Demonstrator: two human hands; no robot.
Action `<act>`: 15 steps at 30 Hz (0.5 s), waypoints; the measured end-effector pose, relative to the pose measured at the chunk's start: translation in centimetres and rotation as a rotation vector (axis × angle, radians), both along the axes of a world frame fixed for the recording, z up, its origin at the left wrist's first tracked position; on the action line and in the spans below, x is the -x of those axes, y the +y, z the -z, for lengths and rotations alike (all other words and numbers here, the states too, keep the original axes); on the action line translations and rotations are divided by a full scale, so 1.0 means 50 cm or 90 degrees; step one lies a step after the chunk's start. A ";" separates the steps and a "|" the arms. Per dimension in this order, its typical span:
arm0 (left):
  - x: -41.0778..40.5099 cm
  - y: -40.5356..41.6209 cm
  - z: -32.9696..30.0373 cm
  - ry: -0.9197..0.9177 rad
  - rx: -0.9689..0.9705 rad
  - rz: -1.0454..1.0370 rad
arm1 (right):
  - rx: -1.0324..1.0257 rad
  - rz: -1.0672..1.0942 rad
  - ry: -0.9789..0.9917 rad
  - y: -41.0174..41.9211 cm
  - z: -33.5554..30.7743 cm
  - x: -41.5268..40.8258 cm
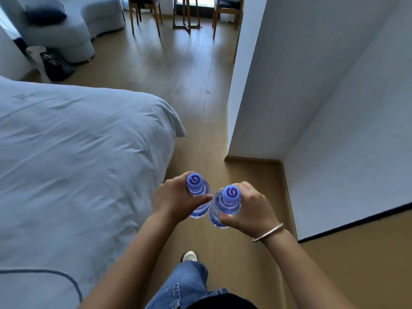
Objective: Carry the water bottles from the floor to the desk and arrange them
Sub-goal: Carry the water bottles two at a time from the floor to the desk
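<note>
Nearest, at 6 o'clock: a leg in blue jeans [189, 284], pale shoe [190, 256] planted on the wooden floor [178, 70].

Just beyond, both forearms reach forward. Left hand [176, 197] grips the left bottle [198, 197], fingers curled round its shoulder, thumb across the front; blue cap up toward the camera. Right hand [249, 208] grips the right bottle [225, 206] the same way, cap up. Silver bangle [268, 232] on the right wrist. The two bottles sit side by side between the hands, bodies touching or nearly so, held above the floor, both upright with a slight tilt.

9 o'clock: bed [66, 152] with rumpled white duvet. 3 o'clock: white wall corner [245, 85].

Farther, 11 o'clock: dark bag [55, 63] on the floor, pale sofa [66, 25] behind it. 12 o'clock: wooden chair legs [156, 21]; what they surround is cut off.
</note>
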State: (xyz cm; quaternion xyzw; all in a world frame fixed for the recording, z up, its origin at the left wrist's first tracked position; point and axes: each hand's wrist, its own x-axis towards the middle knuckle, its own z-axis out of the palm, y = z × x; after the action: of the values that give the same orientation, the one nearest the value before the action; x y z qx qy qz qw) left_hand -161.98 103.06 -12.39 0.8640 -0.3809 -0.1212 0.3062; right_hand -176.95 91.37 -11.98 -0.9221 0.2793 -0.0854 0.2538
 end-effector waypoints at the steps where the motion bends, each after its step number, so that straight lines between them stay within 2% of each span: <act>1: -0.049 -0.029 -0.004 -0.005 -0.010 0.005 | 0.002 0.006 -0.001 -0.026 -0.005 -0.045; 6: -0.194 -0.131 -0.018 -0.046 -0.034 0.006 | 0.016 0.011 -0.017 -0.116 -0.023 -0.184; 15: -0.431 -0.328 0.007 -0.046 -0.053 -0.004 | 0.011 0.003 -0.020 -0.319 0.003 -0.425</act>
State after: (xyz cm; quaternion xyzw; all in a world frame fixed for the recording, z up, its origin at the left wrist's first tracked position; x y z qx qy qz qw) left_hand -140.45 86.67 -12.75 0.8808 -0.3839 -0.1045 0.2566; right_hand -155.67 75.42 -12.12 -0.9223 0.2764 -0.1030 0.2499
